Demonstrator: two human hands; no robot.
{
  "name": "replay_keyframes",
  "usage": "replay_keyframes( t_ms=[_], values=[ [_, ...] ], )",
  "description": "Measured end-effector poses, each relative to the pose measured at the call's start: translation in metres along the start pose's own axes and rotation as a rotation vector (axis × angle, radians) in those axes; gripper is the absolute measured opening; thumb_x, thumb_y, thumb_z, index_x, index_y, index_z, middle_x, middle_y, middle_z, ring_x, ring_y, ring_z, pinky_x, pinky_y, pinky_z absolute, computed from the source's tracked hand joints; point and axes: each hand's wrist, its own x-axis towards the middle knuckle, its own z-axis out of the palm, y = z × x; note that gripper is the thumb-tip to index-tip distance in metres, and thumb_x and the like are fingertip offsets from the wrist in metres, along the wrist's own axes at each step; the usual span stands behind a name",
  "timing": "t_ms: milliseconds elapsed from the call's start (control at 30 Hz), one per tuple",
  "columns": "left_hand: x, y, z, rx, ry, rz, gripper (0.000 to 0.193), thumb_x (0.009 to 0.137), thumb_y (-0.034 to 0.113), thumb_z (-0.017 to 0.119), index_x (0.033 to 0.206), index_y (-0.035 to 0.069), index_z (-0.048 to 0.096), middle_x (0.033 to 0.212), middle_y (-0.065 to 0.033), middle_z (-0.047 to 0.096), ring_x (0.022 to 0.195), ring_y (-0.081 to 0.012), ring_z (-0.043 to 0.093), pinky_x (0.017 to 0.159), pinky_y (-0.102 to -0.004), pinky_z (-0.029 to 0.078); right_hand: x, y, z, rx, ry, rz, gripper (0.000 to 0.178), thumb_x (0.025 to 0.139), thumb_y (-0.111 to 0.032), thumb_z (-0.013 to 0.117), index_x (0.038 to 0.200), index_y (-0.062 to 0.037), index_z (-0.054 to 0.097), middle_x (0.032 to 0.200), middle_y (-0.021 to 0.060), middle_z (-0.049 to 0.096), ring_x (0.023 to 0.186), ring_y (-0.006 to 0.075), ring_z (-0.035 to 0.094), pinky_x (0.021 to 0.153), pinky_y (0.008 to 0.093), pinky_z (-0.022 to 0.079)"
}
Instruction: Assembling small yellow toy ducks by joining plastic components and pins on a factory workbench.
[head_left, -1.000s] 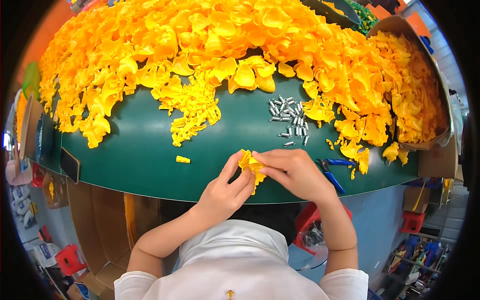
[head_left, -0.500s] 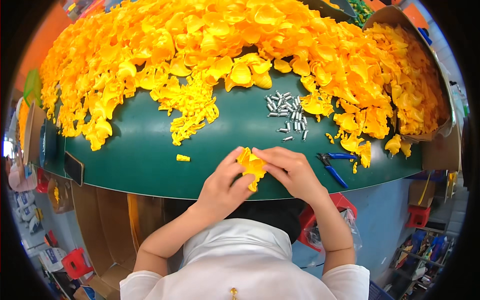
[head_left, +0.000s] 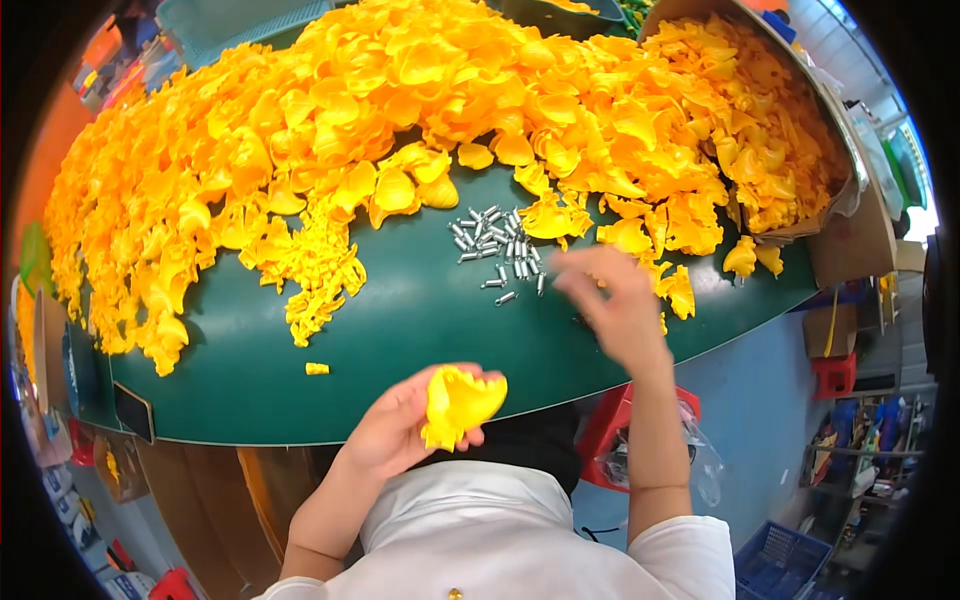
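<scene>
My left hand (head_left: 395,425), just in front of the table's near edge, holds a curved, hollow yellow plastic shell (head_left: 468,402) with a ragged rim, fingers behind it and thumb at its side. Over the table at the right is my right hand (head_left: 615,300), smeared by motion, so its finger closure is unclear. Nearest its fingertips lies a small heap of silver metal cylinders (head_left: 522,268) with thin ends. The blue-handled cutters are mostly hidden beneath this hand.
A broad pile of yellow plastic shells (head_left: 400,90) covers the far side of the green table (head_left: 400,330). Smaller yellow pieces (head_left: 315,265) lie at left, near one short yellow piece (head_left: 317,369) and a dark phone-like slab (head_left: 133,412). A carton (head_left: 850,215) of shells stands right.
My right hand has let go of the shell and moved right and farther out over the table. The shell stays in my left hand, now lower and left. The view has shifted and tilted.
</scene>
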Motion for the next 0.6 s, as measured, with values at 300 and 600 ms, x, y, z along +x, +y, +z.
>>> replay_keyframes(
  t_ms=[300, 600],
  values=[
    [0.015, 0.004, -0.002, -0.367, -0.067, 0.116, 0.066, 0.096, 0.033, 0.056, 0.144, -0.001, 0.027, 0.136, -0.0182, 0.047, 0.112, -0.0361, 0.060, 0.094, -0.0412, 0.052, 0.014, 0.025, -0.007, -0.332, 0.187, -0.189, 0.019, 0.081, 0.000, 0.066, 0.099, -0.0040, 0.069, 0.092, 0.0083, 0.068, 0.087, 0.0249, 0.061, 0.077, 0.0332, 0.048],
    [0.008, -0.001, -0.016, -0.249, -0.051, 0.136, 0.062, 0.099, 0.039, 0.048, 0.144, 0.000, 0.030, 0.134, -0.0254, 0.048, 0.100, -0.0312, 0.064, 0.077, -0.0362, 0.057, -0.006, -0.009, 0.040, -0.193, -0.054, -0.069, 0.014, 0.076, -0.004, 0.072, 0.089, -0.0056, 0.068, 0.099, 0.0069, 0.064, 0.094, 0.0249, 0.057, 0.079, 0.0332, 0.046]
  ],
)
